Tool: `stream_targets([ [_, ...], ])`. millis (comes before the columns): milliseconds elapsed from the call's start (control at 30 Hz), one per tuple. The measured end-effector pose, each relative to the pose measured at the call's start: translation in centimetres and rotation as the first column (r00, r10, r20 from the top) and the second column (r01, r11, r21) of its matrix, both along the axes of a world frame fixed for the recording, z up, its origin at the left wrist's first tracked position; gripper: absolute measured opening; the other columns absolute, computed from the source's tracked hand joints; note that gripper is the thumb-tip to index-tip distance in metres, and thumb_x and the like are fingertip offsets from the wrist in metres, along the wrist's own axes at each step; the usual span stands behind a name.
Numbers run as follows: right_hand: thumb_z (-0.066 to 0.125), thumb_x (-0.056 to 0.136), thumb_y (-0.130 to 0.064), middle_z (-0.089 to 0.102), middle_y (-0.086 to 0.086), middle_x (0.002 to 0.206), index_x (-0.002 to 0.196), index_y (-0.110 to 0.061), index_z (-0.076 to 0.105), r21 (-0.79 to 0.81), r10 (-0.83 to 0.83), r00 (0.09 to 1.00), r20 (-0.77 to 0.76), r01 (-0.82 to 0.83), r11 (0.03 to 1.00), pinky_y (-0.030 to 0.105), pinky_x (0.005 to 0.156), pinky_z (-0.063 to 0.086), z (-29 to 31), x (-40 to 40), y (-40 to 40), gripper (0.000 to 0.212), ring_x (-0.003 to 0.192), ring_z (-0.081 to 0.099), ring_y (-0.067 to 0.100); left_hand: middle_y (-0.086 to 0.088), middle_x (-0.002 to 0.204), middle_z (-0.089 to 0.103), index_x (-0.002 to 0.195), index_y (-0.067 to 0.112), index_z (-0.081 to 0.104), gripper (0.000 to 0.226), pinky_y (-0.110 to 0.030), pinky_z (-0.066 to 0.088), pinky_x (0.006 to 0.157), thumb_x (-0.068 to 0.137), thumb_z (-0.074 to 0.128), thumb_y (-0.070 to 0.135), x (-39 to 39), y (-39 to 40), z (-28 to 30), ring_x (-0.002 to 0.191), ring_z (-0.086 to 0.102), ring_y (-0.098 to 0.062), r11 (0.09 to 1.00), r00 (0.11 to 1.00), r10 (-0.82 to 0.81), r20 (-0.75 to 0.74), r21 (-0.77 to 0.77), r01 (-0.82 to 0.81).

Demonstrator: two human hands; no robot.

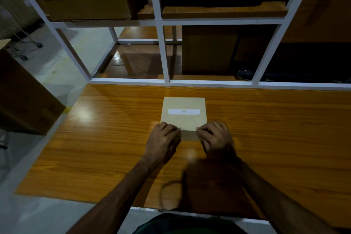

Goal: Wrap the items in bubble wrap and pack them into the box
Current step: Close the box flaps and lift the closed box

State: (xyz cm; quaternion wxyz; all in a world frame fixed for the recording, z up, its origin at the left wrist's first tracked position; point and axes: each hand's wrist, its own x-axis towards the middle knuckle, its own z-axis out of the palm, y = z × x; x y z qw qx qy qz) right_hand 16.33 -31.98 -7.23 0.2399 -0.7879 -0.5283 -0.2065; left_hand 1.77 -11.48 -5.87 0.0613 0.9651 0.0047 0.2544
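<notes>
Forearms, two, bare, reaching forward. Left hand [163, 137] and right hand [214, 136]: fingers curled, pinching the near edge of the box [183, 114]. Box: flat, tan, white label on top, lying mid-surface [275, 129]. Step, judged: opening it; next needs the flap lifted. Bubble wrap unseen.

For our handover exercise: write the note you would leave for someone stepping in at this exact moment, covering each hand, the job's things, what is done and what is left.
Left hand: fingers curled on the near left corner of the flat brown box.
Right hand: fingers curled on its near right corner.
The box lies flat on the wooden table, white label up, near edge at the hands.
Done: nothing visibly packed.
Left: no bubble wrap or items are in view; find them, wrap them, pack the box.
</notes>
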Motion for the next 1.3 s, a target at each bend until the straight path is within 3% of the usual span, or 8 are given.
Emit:
stream_targets([
  [133, 0.064, 0.091, -0.018, 0.069, 0.008, 0.103, 0.11, -0.009, 0.076, 0.008, -0.01, 1.0, 0.027, 0.009, 1.0, 0.043, 0.086, 0.045, -0.2, -0.3, 0.2, 0.024, 0.1, 0.057, 0.024, -0.007, 0.11, 0.073, 0.12, 0.009, 0.074, 0.043, -0.031, 0.038, 0.082, 0.094, 0.052, 0.035, -0.1, -0.2, -0.4, 0.099, 0.049, -0.018, 0.999, 1.0, -0.001, 0.006, 0.041, 0.001],
  [400, 0.055, 0.093, -0.016, 0.063, 0.004, 0.096, 0.099, -0.015, 0.073, -0.035, -0.007, 0.999, -0.033, 0.005, 0.999, 0.042, 0.084, 0.043, 0.2, -0.8, 0.6, 0.019, 0.092, 0.056, 0.023, -0.011, 0.114, 0.072, 0.126, 0.007, 0.071, 0.043, -0.038, 0.051, 0.082, 0.089, 0.069, 0.029, -0.5, -0.5, -0.7, 0.097, 0.059, -0.025, 0.994, 1.0, 0.006, 0.006, 0.105, -0.006],
  [533, 0.079, 0.082, -0.01, 0.062, 0.002, 0.092, 0.104, -0.018, 0.074, -0.044, -0.036, 0.999, -0.015, 0.035, 0.998, 0.04, 0.088, 0.04, 0.5, -1.6, 2.1, 0.024, 0.089, 0.056, 0.023, -0.011, 0.105, 0.072, 0.127, 0.006, 0.07, 0.048, -0.041, 0.057, 0.071, 0.095, 0.047, 0.034, -0.2, -1.4, -0.2, 0.084, 0.062, -0.028, 0.982, 0.999, 0.047, 0.003, 0.181, -0.047],
  [667, 0.084, 0.077, -0.005, 0.063, 0.003, 0.092, 0.107, -0.015, 0.076, -0.005, -0.074, 0.997, 0.01, 0.074, 0.997, 0.039, 0.09, 0.036, 0.4, -2.3, 2.2, 0.033, 0.089, 0.055, 0.023, -0.012, 0.104, 0.072, 0.127, 0.002, 0.07, 0.054, -0.041, 0.059, 0.071, 0.092, 0.044, 0.034, -0.1, -2.2, -0.8, 0.084, 0.064, -0.03, 0.972, 0.995, 0.094, 0.01, 0.213, -0.094],
  [833, 0.082, 0.082, -0.007, 0.064, 0.003, 0.095, 0.111, -0.013, 0.074, -0.003, -0.097, 0.994, 0.053, 0.098, 0.995, 0.042, 0.093, 0.039, -0.2, -2.6, 2.0, 0.031, 0.092, 0.054, 0.024, -0.013, 0.106, 0.073, 0.126, 0.0, 0.071, 0.053, -0.04, 0.056, 0.074, 0.091, 0.053, 0.036, 0.0, -2.9, -1.2, 0.087, 0.064, -0.029, 0.966, 0.991, 0.134, 0.027, 0.218, -0.137],
  [967, 0.081, 0.083, -0.008, 0.065, 0.003, 0.095, 0.109, -0.013, 0.074, 0.003, -0.088, 0.994, 0.067, 0.088, 0.996, 0.042, 0.091, 0.041, -0.1, -2.5, 2.1, 0.027, 0.091, 0.057, 0.024, -0.011, 0.107, 0.073, 0.126, 0.001, 0.071, 0.054, -0.039, 0.055, 0.075, 0.083, 0.078, 0.033, -0.1, -3.0, -1.2, 0.088, 0.063, -0.028, 0.969, 0.99, 0.142, 0.023, 0.202, -0.143],
  [1167, 0.081, 0.085, -0.008, 0.065, 0.003, 0.095, 0.112, -0.013, 0.074, -0.001, -0.065, 0.995, 0.078, 0.065, 0.998, 0.041, 0.088, 0.043, -0.6, -1.9, 2.2, 0.028, 0.091, 0.056, 0.024, -0.012, 0.111, 0.073, 0.128, 0.001, 0.07, 0.051, -0.04, 0.055, 0.079, 0.093, 0.058, 0.036, -0.3, -2.4, -1.4, 0.094, 0.062, -0.028, 0.98, 0.991, 0.115, 0.063, 0.155, -0.124],
  [1300, 0.082, 0.082, -0.005, 0.064, 0.003, 0.094, 0.11, -0.013, 0.074, 0.001, -0.069, 0.995, 0.068, 0.069, 0.998, 0.039, 0.085, 0.043, -0.5, -1.9, 2.2, 0.03, 0.09, 0.053, 0.022, -0.014, 0.113, 0.072, 0.129, 0.001, 0.067, 0.05, -0.041, 0.057, 0.081, 0.093, 0.059, 0.035, -0.2, -2.4, -1.4, 0.098, 0.063, -0.028, 0.984, 0.993, 0.112, 0.045, 0.133, -0.117],
])
